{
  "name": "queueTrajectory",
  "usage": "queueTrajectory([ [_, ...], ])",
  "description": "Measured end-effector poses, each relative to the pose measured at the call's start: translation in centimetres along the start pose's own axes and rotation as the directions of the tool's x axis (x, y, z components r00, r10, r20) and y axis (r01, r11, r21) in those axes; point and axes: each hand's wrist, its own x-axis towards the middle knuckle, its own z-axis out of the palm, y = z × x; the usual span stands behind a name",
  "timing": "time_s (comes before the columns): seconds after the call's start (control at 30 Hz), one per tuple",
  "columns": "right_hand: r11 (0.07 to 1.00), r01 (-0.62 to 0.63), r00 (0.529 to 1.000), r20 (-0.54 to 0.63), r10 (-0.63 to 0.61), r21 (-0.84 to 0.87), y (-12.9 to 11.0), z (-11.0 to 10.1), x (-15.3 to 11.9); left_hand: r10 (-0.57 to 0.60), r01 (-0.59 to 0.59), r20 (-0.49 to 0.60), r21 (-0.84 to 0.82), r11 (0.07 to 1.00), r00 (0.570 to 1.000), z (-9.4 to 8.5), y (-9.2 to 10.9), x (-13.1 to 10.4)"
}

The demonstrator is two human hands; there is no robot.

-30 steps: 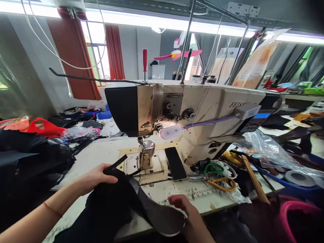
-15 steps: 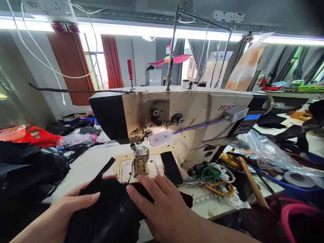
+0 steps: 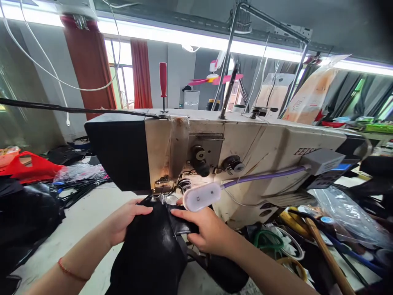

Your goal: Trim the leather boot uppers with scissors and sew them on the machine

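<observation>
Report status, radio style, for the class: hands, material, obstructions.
Left hand pinching black material; right hand gripping black flap beside it. Material's far end under sewing machine head. White lamp partly hides right hand.

1. The black material (image 3: 153, 250) has been brought up to the presser foot (image 3: 161, 199) of the sewing machine (image 3: 270, 141).
2. The metal post, exposed earlier, is now covered.
3. The left hand (image 3: 130, 219) has been raised near the foot.
4. The right hand (image 3: 210, 231) has been brought close to the lamp (image 3: 202, 196), the material's flap (image 3: 181, 224) gripped.

"FEIS" can be read on the sewing machine (image 3: 260, 147), further letters being covered by a box (image 3: 325, 160); print on a plastic bag (image 3: 310, 96) is blurred.
</observation>
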Motion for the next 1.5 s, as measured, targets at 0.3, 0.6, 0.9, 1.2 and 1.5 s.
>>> queueTrajectory([
  [0.3, 0.989, 0.135, 0.986, -0.090, -0.140, -0.052, -0.5, -0.1, 0.4, -0.021, 0.025, -0.087, 0.037, 0.999, 0.996, -1.0, 0.2, 1.0],
  [0.6, 0.988, 0.112, 0.991, -0.056, -0.119, -0.109, -0.7, -0.4, 0.7, -0.026, 0.025, -0.002, -0.065, 0.998, 1.000, -1.0, -0.4, 0.6],
  [0.9, 0.990, 0.086, 0.996, -0.019, -0.088, -0.109, -0.5, -0.3, 0.6, -0.033, 0.033, 0.022, 0.007, 0.999, 0.999, -1.5, -0.6, 0.9],
  [1.2, 0.997, 0.025, 0.999, -0.017, -0.027, -0.072, -0.8, -0.5, 0.6, -0.060, 0.060, -0.016, 0.041, 0.997, 0.998, -1.7, -0.3, 1.2],
  [1.5, 0.996, 0.083, 0.996, -0.008, -0.083, -0.044, -0.3, -0.6, 0.5, -0.050, 0.050, -0.004, 0.001, 0.999, 0.999, -1.3, -0.5, 0.9],
])
